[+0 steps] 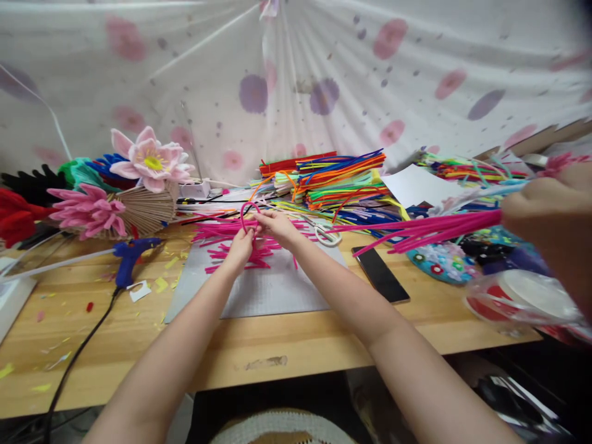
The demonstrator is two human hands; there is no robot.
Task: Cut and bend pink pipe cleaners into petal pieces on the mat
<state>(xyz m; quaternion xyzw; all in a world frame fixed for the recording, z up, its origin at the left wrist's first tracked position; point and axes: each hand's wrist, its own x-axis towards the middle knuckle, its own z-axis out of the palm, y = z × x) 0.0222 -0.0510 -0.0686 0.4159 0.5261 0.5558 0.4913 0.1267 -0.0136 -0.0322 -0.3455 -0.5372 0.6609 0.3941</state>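
Note:
Both my hands meet over a grey board (287, 293) on the wooden table. Between them is a magenta pipe cleaner (243, 213), bent into a loop that rises above the fingers. My left hand (241, 248) pinches its lower end. My right hand (276, 227) pinches it at the side of the loop, its fingertips close to the left ones. Magenta pipe cleaner pieces (215, 231) lie on the board beneath and behind my hands, some long, some short. White-handled scissors (326, 234) rest just right of my right hand.
Another person's hand (546, 203) holds a bunch of magenta pipe cleaners (444, 229) at right. A phone (382, 274) lies below it. A blue glue gun (132, 259) with a cord stands left, near fluffy flowers (150, 161). Colourful pipe cleaner bundles (342, 179) are piled behind.

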